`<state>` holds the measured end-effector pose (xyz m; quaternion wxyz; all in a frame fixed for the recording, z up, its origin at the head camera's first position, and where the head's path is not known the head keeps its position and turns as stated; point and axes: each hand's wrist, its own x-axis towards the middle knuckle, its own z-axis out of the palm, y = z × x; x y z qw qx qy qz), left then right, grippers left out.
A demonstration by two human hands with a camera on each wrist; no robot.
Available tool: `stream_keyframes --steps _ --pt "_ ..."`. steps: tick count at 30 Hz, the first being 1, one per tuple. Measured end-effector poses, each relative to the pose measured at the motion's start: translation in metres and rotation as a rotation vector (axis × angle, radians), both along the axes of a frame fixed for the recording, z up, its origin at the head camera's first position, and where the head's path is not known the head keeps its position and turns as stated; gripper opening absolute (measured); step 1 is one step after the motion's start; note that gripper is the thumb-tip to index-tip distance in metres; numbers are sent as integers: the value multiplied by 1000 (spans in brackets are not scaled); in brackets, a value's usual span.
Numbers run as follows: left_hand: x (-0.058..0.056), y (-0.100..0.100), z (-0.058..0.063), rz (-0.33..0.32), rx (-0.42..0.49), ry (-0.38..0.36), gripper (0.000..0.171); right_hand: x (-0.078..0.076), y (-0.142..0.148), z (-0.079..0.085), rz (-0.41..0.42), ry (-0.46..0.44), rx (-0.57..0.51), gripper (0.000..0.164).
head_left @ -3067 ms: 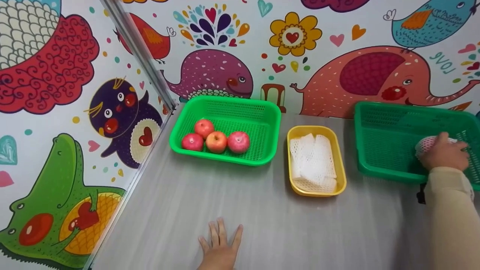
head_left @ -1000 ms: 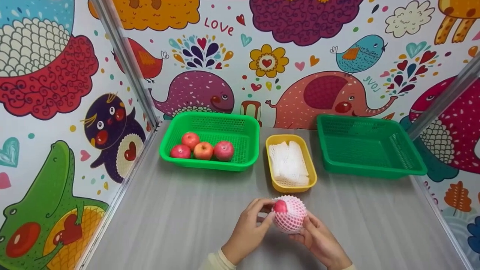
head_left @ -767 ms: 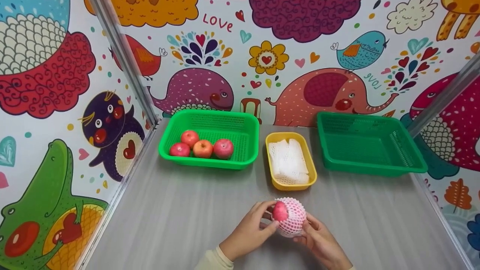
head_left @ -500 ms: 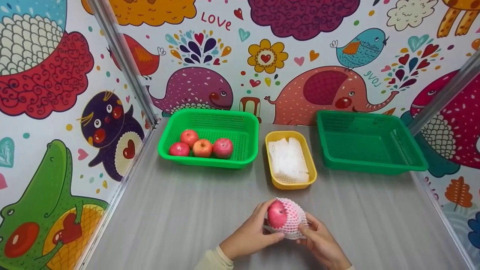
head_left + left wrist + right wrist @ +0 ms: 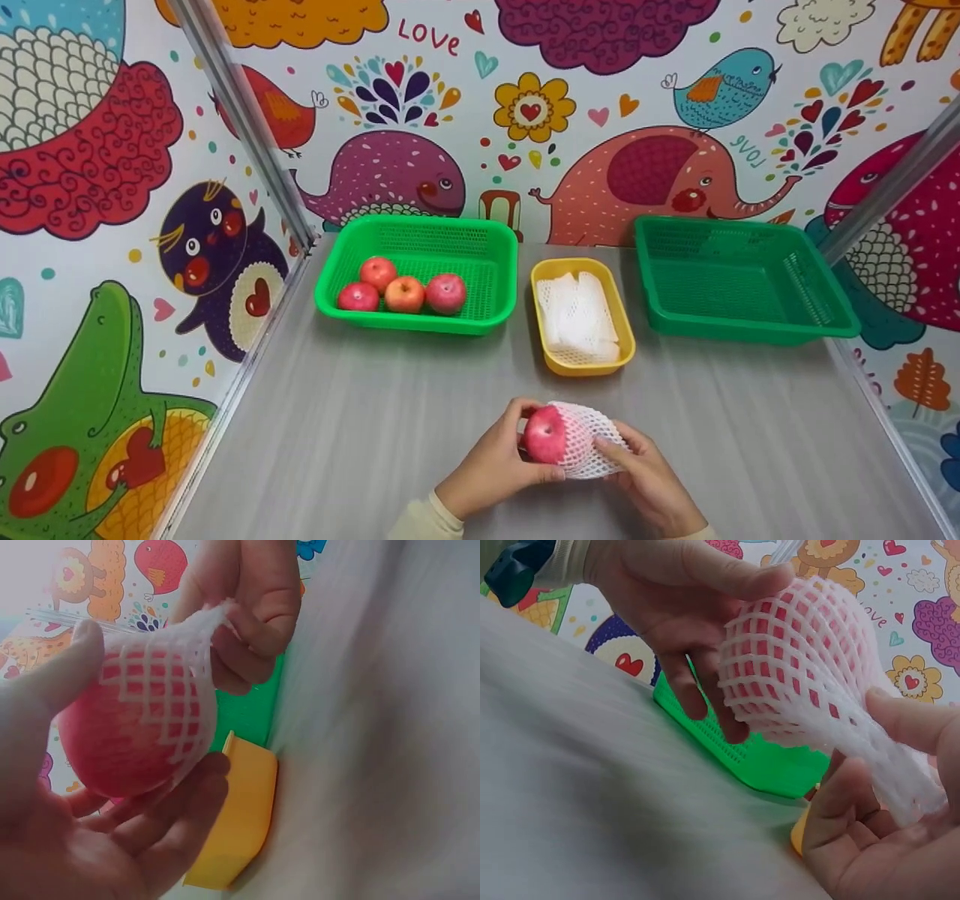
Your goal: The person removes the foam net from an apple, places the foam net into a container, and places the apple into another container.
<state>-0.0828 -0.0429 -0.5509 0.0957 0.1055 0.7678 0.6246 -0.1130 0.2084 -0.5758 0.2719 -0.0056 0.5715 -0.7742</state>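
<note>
A red apple is partly covered by a white foam net above the front of the table. My left hand grips the apple from the left, thumb and fingers on opposite sides, as the left wrist view also shows. With thumb and fingers, my right hand pinches the loose end of the net; in the right wrist view the net narrows towards that pinch. The apple's left end lies bare, while the net still surrounds its right part.
Several apples lie in a bright green basket at the back left. A yellow tray holds folded white foam nets. At the back right stands a dark green basket. Patterned walls bound the grey table.
Earlier the right hand was in the dark green basket on the netted apple. Now both hands hold it in front, and the net has slid rightward, baring more of the apple.
</note>
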Motion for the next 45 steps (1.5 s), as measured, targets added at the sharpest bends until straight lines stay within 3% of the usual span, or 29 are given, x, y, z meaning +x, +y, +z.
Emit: stream_keyframes --steps 7,14,19,24,27,29,31,36,38,41,45 --pt "0 -6 -2 12 20 -1 75 -5 -2 6 -70 85 165 29" --pt "-2 -10 -1 50 71 -57 71 -22 4 18 -274 155 296 33" --pt "1 -10 -4 42 70 -80 66 -50 15 29 -416 358 441 32" --pt "4 -11 -7 19 66 -114 66 -88 19 45 -603 596 445 19" --pt "6 -12 -8 23 51 -131 67 -115 17 47 -651 695 546 24" --pt "7 -13 -10 24 45 -137 67 -132 12 40 -634 767 668 29" --pt "9 -14 -12 28 46 -145 67 -146 5 30 -563 850 780 32" --pt "13 -14 -16 38 49 -131 67 -166 -14 3 -249 1081 989 35" --pt "14 -14 -17 39 52 -121 67 -170 -19 -5 -117 1088 1060 36" --pt "17 -15 -17 49 58 -122 66 -172 -25 -10 29 1028 1127 39" --pt "16 -19 -15 76 26 -109 66 -176 -35 -4 126 936 1145 37"
